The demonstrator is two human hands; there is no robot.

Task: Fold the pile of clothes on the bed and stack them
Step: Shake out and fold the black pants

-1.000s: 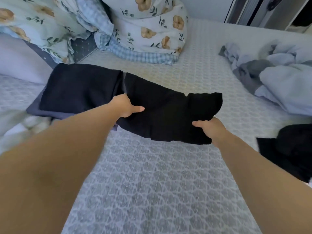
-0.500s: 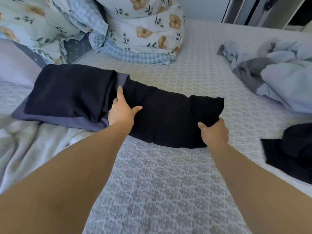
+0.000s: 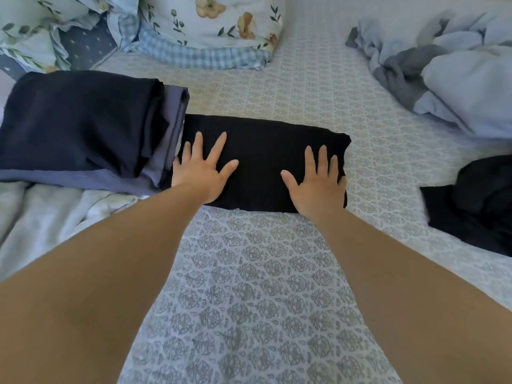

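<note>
A folded black garment (image 3: pixel 263 151) lies flat on the patterned bedsheet (image 3: pixel 249 286) in the middle of the view. My left hand (image 3: pixel 203 169) presses on its left end with fingers spread and straight. My right hand (image 3: pixel 318 181) presses flat on its right end. Just left of the garment sits a stack of folded clothes (image 3: pixel 83 126), a dark navy piece on top of a blue-grey one. A loose pile of light blue and grey clothes (image 3: pixel 448 67) lies at the far right. A crumpled black garment (image 3: pixel 479 209) lies at the right edge.
Floral pillows and a checked blanket (image 3: pixel 207 31) are heaped at the head of the bed. A rumpled pale sheet (image 3: pixel 50 217) spreads at the near left, below the stack.
Both hands let go of the black garment's near edge and now lie flat on top of it. The garment has settled flat on the bed beside the stack.
</note>
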